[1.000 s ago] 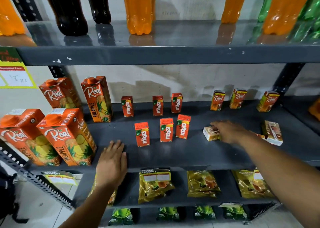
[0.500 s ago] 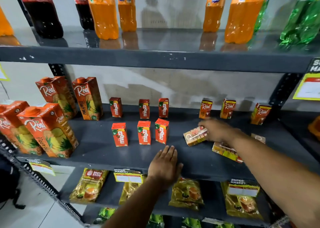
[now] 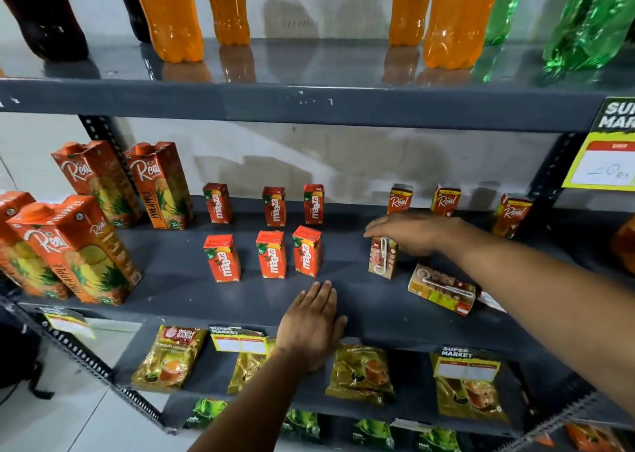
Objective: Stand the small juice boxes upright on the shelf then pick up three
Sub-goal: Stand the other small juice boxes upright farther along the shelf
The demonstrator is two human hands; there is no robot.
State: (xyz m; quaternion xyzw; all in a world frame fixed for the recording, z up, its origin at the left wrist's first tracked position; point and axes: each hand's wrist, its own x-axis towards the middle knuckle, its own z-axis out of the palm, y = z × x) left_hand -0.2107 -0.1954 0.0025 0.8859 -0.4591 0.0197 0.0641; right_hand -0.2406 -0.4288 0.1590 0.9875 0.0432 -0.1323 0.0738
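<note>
From the head camera I look down on a dark grey shelf (image 3: 178,290). My right hand (image 3: 417,231) reaches in from the right, palm down, with its fingers closed over the top of a small juice box (image 3: 382,259) that stands upright with its straw side facing me. Just to the right and nearer, a second small juice box (image 3: 443,294) lies flat on its side, straw up, touching nothing that I can make out. My left hand (image 3: 311,324) rests flat and open on the near edge of the shelf, fingers spread, holding nothing.

To the left of the held box, six red Maaza boxes (image 3: 271,255) stand upright in two rows of three. Along the far wall on the right, three small Real boxes (image 3: 446,200) stand upright, well apart from one another. On the far left stand tall Real pineapple cartons (image 3: 161,185). The shelf above carries soda bottles (image 3: 171,15), and the shelf below holds tea pouches (image 3: 364,376).
</note>
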